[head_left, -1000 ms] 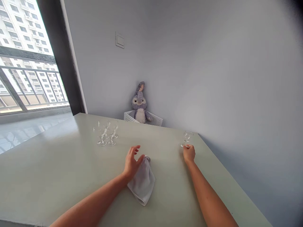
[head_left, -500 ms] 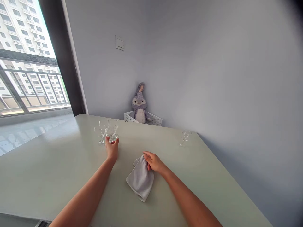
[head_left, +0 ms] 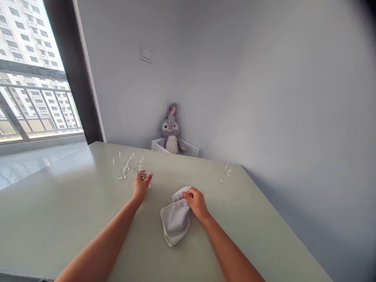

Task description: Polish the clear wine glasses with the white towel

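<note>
Stemmed glass [head_left: 145,169] seemingly gripped by left hand [head_left: 141,186]; right hand [head_left: 197,203] pinches grey cloth [head_left: 176,219].

A clear stemmed glass [head_left: 145,169] is held upright at the left hand [head_left: 141,186]; a crumpled grey cloth [head_left: 175,221] is pinched flat beneath the right hand [head_left: 197,203].

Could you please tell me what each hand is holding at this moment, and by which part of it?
The left hand is around a stemmed glass, at its bowl; the right hand grips the gathered top of a grey cloth.
</note>
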A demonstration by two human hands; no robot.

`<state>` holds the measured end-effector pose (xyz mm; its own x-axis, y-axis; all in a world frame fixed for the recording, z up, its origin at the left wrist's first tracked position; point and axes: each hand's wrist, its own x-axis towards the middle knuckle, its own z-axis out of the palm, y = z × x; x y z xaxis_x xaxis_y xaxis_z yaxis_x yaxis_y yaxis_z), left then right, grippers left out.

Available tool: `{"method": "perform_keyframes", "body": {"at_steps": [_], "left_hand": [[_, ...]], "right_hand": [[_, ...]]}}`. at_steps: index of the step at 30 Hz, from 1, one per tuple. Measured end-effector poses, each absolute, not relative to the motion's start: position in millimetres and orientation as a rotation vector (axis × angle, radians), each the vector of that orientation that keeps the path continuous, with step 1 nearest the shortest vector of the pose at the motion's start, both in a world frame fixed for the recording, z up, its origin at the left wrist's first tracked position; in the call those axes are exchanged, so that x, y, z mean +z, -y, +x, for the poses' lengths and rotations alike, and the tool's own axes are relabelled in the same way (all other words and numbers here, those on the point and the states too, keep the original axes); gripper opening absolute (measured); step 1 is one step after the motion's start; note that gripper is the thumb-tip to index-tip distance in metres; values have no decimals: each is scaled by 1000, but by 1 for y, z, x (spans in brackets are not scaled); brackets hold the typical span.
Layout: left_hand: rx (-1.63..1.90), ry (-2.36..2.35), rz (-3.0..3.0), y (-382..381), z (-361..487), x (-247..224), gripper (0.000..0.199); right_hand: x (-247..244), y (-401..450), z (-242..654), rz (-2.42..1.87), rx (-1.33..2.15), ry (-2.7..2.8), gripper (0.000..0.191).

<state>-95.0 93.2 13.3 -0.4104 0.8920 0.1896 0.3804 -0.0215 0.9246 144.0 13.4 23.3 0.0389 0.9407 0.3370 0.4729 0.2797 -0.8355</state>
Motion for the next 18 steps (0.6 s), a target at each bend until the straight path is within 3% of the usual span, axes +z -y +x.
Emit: {"method": "perform_keyframes", "body": {"at_steps": [4,7,9,12,18], "left_hand": [[1363,-1738,1529,-80,-75,16,32],[1324,-1581,1638,-67,-59,17,27],[1253,-1522,1732,-59,-49,16,24],[1156,-1480,1884,-48,-38,15,22],[1085,-1489,2026,-40,-31,8,30]], "right_hand": [[27,-16,147,-1244,883,1188,20],[29,-18,148,-1081,1108,904,45],[31,-18,149,-1008,1182,799,43],[32,-19,149,-942,1232,691,30],[44,-8,142,-839,1132,641,25]]}}
